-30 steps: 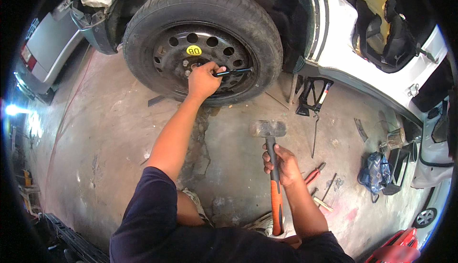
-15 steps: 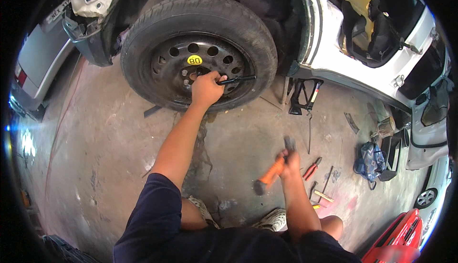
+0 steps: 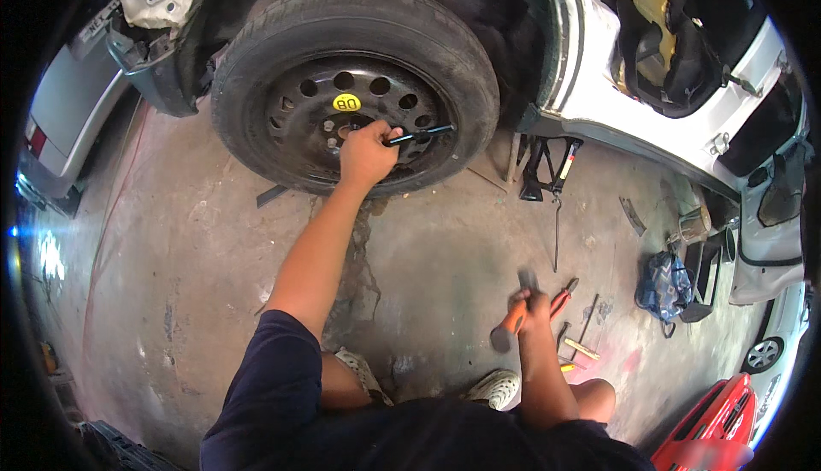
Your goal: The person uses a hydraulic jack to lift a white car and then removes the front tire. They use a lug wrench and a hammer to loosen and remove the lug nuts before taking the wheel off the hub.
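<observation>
My left hand (image 3: 369,156) is closed on a black lug wrench (image 3: 421,135) at the hub of a black steel wheel (image 3: 376,86). The wrench's free end points right across the rim. Its other end is hidden behind my fingers. Low and to the right, over the floor, my right hand (image 3: 536,309) grips an orange-handled hammer (image 3: 513,320) close to its grey metal end, which is blurred. The handle's dark butt points down and left. Red-handled pliers (image 3: 561,297) lie on the floor right beside this hand.
The white car body (image 3: 599,78) rises right of the wheel, with a black scissor jack (image 3: 547,167) under its sill. A small hammer (image 3: 581,349) lies among tools near my right knee. Farther right are a blue bag (image 3: 664,287) and a red car part (image 3: 710,424).
My right hand has moved slightly right and down with the hammer, whose handle has swung steeper. The left hand keeps its grip on the lug wrench, almost unmoved.
</observation>
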`<action>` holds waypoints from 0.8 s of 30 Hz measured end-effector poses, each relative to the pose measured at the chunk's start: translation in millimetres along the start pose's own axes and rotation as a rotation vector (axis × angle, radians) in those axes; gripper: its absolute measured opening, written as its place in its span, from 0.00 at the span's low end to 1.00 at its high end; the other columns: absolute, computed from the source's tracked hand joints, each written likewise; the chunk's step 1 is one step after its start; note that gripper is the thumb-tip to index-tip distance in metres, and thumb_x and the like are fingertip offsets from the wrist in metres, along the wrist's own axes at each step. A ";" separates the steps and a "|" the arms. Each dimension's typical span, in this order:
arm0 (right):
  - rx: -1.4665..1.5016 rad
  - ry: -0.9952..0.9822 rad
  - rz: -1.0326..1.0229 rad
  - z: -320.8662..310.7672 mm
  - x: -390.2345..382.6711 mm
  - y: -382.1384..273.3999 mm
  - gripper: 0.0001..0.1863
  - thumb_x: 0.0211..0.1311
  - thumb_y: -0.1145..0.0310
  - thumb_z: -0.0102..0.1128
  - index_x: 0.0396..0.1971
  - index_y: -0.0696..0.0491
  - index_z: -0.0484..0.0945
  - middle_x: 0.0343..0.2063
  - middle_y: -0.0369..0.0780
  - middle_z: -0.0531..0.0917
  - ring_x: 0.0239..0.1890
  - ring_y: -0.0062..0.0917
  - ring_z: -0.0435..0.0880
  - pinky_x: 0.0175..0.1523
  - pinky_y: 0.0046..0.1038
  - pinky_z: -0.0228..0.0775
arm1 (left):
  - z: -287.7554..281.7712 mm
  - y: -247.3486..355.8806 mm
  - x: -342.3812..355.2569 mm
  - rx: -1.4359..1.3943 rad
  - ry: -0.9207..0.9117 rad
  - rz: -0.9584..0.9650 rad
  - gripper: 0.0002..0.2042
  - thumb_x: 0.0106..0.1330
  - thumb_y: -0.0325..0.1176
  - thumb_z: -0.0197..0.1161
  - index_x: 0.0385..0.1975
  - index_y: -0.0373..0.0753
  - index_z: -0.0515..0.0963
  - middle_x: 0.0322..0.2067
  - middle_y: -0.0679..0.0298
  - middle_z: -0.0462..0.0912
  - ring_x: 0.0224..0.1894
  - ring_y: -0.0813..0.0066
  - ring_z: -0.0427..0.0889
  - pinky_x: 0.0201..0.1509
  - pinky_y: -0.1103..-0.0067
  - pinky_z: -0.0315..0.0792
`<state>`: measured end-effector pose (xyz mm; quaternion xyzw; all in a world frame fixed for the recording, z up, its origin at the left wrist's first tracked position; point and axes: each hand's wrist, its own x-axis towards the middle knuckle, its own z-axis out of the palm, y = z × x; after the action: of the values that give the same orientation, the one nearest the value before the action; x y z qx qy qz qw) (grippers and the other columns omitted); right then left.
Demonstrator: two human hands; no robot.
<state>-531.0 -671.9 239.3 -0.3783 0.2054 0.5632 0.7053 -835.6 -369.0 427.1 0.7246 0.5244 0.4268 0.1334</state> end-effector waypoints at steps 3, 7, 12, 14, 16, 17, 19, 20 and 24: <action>0.159 0.308 -0.068 -21.8 -12.9 8.8 0.06 0.74 0.64 0.45 0.34 0.44 0.70 0.19 0.30 0.68 0.18 0.18 0.68 0.22 0.22 0.65 | -13.8 -1.1 5.6 0.024 -0.034 -0.027 0.17 0.66 0.46 0.67 0.25 0.39 0.79 0.19 0.54 0.80 0.26 0.50 0.82 0.31 0.63 0.73; -0.066 0.042 -0.137 85.6 -53.3 26.9 0.04 0.72 0.66 0.46 0.39 0.45 0.72 0.20 0.30 0.66 0.20 0.18 0.67 0.25 0.23 0.66 | -24.8 1.8 11.6 0.040 -0.044 -0.037 0.16 0.66 0.46 0.67 0.25 0.39 0.79 0.21 0.54 0.82 0.26 0.51 0.83 0.32 0.63 0.73; -0.490 -0.710 0.027 304.2 -165.0 79.4 0.04 0.73 0.67 0.49 0.36 0.49 0.69 0.23 0.33 0.69 0.22 0.20 0.67 0.27 0.27 0.63 | -30.4 -0.6 9.7 -0.144 0.129 0.018 0.13 0.62 0.36 0.72 0.24 0.35 0.76 0.20 0.52 0.80 0.21 0.56 0.79 0.30 0.68 0.70; -0.462 -0.719 0.043 280.5 -146.7 61.1 0.05 0.73 0.67 0.51 0.35 0.49 0.69 0.23 0.32 0.69 0.21 0.18 0.66 0.26 0.25 0.61 | -24.2 1.1 5.7 -0.091 0.088 0.014 0.13 0.62 0.34 0.72 0.23 0.34 0.76 0.18 0.52 0.78 0.19 0.58 0.76 0.29 0.69 0.68; -0.434 -0.701 0.052 243.7 -131.1 53.9 0.06 0.74 0.66 0.52 0.34 0.48 0.68 0.22 0.30 0.69 0.21 0.16 0.66 0.25 0.23 0.59 | -18.3 2.0 2.4 -0.105 0.092 0.017 0.13 0.64 0.33 0.70 0.23 0.33 0.74 0.16 0.54 0.75 0.17 0.63 0.71 0.26 0.71 0.64; -0.400 -0.632 0.044 226.8 -124.7 54.3 0.06 0.73 0.66 0.52 0.34 0.48 0.68 0.23 0.30 0.69 0.21 0.16 0.66 0.25 0.22 0.59 | -16.6 1.1 6.1 -0.129 0.063 -0.005 0.14 0.64 0.35 0.70 0.24 0.34 0.75 0.17 0.55 0.76 0.19 0.62 0.73 0.27 0.71 0.65; -0.324 -0.518 0.062 194.0 -102.2 61.7 0.07 0.72 0.66 0.53 0.33 0.49 0.68 0.23 0.30 0.70 0.21 0.15 0.65 0.24 0.21 0.59 | -23.7 -11.1 16.0 -0.136 0.021 -0.049 0.15 0.64 0.40 0.70 0.25 0.37 0.77 0.19 0.56 0.78 0.22 0.60 0.77 0.28 0.69 0.68; -0.224 -0.407 0.080 173.4 -89.3 61.9 0.06 0.72 0.67 0.52 0.33 0.49 0.67 0.23 0.30 0.70 0.21 0.16 0.66 0.25 0.21 0.60 | -24.6 -18.6 14.4 -0.083 0.027 -0.066 0.14 0.64 0.41 0.70 0.25 0.37 0.77 0.19 0.57 0.78 0.22 0.60 0.77 0.28 0.69 0.69; 0.021 -0.045 -0.050 65.2 -29.1 24.0 0.06 0.73 0.67 0.47 0.33 0.49 0.66 0.21 0.30 0.70 0.20 0.18 0.70 0.28 0.22 0.69 | -28.1 -15.4 10.7 -0.124 -0.005 -0.036 0.14 0.64 0.41 0.70 0.26 0.37 0.79 0.19 0.56 0.80 0.23 0.57 0.79 0.29 0.67 0.70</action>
<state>-570.9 -638.7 293.9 -0.3631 0.1856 0.5518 0.7275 -866.0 -360.4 439.3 0.7065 0.5094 0.4542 0.1871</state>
